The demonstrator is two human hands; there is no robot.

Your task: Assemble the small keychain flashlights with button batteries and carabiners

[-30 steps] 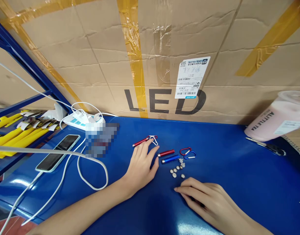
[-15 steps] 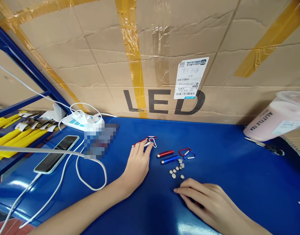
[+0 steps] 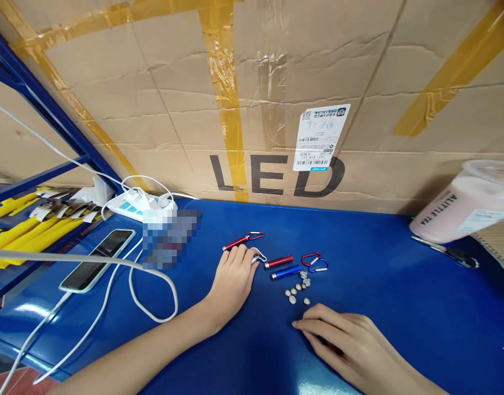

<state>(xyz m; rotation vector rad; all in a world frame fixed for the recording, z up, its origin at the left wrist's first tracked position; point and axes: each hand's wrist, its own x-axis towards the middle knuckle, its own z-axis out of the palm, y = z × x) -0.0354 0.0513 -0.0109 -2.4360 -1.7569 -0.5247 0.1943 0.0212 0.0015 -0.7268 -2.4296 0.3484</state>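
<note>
My left hand [image 3: 232, 281] is closed on a small silver flashlight, mostly hidden under the fingers, with its silver carabiner [image 3: 259, 254] sticking out past the thumb. Just beyond the fingertips lies a red mini flashlight [image 3: 236, 243] with a red carabiner [image 3: 255, 235] on its end. To the right are another red flashlight tube [image 3: 279, 261] and a blue flashlight tube [image 3: 285, 272], beside a loose red carabiner [image 3: 310, 258] and a blue carabiner [image 3: 318, 266]. Several button cells [image 3: 298, 287] are scattered below them. My right hand [image 3: 350, 340] rests on the table, fingers drawn together, their inside hidden.
On the left of the blue table [image 3: 383, 263] lie a phone [image 3: 97, 260], a looping white cable [image 3: 153, 315] and a power strip [image 3: 132, 206]. A large cardboard box [image 3: 165, 109] stands behind. At right are a pink cup [image 3: 453, 208] and a key [image 3: 453, 253].
My left hand has drawn slightly toward me with the silver flashlight, away from the red one, which now shows more fully. My right hand stays almost in place.
</note>
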